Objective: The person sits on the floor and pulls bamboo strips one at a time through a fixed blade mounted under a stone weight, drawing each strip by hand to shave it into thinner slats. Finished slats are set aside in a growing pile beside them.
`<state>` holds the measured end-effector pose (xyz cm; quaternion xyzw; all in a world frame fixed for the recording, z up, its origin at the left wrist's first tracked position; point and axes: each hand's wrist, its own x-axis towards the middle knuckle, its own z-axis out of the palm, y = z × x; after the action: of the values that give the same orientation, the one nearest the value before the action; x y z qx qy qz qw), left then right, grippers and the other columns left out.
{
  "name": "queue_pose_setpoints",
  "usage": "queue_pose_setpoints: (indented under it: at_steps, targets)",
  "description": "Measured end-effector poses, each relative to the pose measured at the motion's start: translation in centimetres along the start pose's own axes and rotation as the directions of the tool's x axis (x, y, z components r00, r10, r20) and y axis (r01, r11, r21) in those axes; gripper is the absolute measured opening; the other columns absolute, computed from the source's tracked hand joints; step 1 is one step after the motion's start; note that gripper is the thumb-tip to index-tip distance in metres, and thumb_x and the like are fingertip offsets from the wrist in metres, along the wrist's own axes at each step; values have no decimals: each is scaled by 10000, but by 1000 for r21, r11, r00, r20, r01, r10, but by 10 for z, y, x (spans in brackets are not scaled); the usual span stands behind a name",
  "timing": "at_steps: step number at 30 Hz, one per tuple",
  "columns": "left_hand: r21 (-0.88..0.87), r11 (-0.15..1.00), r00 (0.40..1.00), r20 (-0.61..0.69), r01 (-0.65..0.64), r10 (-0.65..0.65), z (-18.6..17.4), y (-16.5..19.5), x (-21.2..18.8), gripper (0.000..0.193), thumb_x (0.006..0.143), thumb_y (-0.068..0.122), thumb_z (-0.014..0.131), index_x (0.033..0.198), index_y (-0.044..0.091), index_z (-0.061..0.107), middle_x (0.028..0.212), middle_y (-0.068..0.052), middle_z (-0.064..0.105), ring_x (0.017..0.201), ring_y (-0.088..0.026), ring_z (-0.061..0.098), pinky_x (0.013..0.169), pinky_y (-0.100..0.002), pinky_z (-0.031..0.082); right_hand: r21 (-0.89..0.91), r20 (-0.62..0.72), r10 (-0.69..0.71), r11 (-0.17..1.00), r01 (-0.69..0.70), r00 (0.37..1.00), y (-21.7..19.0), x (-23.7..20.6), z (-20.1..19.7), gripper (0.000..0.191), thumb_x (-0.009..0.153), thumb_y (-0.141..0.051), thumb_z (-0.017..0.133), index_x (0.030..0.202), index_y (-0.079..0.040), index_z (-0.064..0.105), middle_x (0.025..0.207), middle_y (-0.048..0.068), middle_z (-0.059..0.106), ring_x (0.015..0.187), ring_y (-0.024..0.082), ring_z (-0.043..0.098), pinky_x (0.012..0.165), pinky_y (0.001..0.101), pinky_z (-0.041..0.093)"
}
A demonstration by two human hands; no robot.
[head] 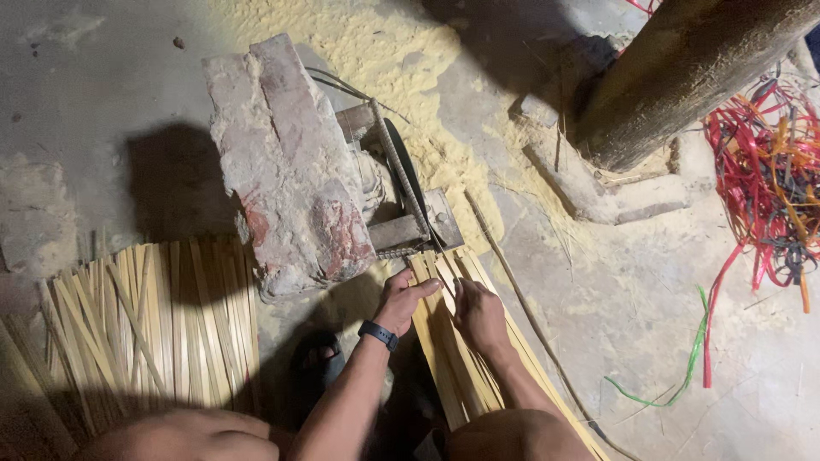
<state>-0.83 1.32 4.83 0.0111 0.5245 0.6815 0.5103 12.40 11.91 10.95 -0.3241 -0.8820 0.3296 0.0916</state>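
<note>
Bamboo strips (457,358), pale yellow and bundled flat, run from the lower centre of the frame up to a small cutting machine, both hands pressed down on them.

At the lower left, a separate fan of cut strips (149,329) lies spread on the grey concrete floor (94,94), partly in shadow. Above and just right of it, a worn brick block (286,166), whitish with red patches, sits tilted, leaning against the machine (401,201). The machine's dark disc stands on edge at centre frame, a metal bracket below it touching the top ends of the bundle.

The left hand (403,299), a dark band on its wrist (377,334), lies with fingers closed over the left edge of the bundle, near the bracket. A dark sandal (318,358) shows in shadow beneath that forearm. The right hand (480,314), just beside the left, rests palm down with fingers curled onto the strips; whether it grips them or merely presses cannot be told.

Yellow sawdust (393,51) covers the floor at upper centre. A single thin stick (521,299) slants right of the bundle. At upper right a thick wooden post (683,72) rises at an angle, and a tangle of red and orange plastic strapping (769,179) fills the right edge, a green strand (683,367) trailing below.
</note>
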Motion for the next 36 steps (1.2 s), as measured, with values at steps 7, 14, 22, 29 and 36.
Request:
queue_pose_setpoints:
  at_steps: [7,14,22,29,36]
  targets:
    - [-83,995,998,-45,49,-53,6,0,5,371,827,126,821,1161,19,700,1103,-88,748,1012,-181,663,981,-372,474,74,-10,-63,995,63,998,-1,27,9,66,860,-15,631,829,24,589,720,238,568,599,422,526,589,486,450]
    - [-100,994,997,76,31,-24,4,9,-4,310,892,97,754,1179,13,674,1110,-62,767,1046,-147,699,975,-297,514,-305,-229,-261,934,185,938,1,-37,-14,301,982,-213,612,1173,0,704,792,142,644,664,273,620,613,377,541]
    - [-134,988,991,119,74,-58,7,10,-8,328,958,121,705,1252,12,608,1113,-83,726,1056,-191,644,1010,-397,465,148,-80,14,989,-2,997,-2,-35,-8,98,924,-57,621,955,3,692,710,183,623,519,237,572,522,375,487]
    - [16,992,988,-86,127,-125,3,6,-1,508,889,82,791,1333,51,548,1258,-50,643,1204,-166,558,1117,-369,381,36,-32,-11,999,12,999,-13,18,2,181,761,59,645,925,-17,649,719,178,621,578,311,609,584,447,502]
    - [-43,999,999,-42,-6,4,7,3,2,204,894,43,792,1055,-2,676,1052,-117,754,920,-164,710,827,-305,584,-11,-5,-41,999,41,999,-9,15,-6,317,774,-3,717,1091,2,725,855,210,688,735,379,669,670,457,536]
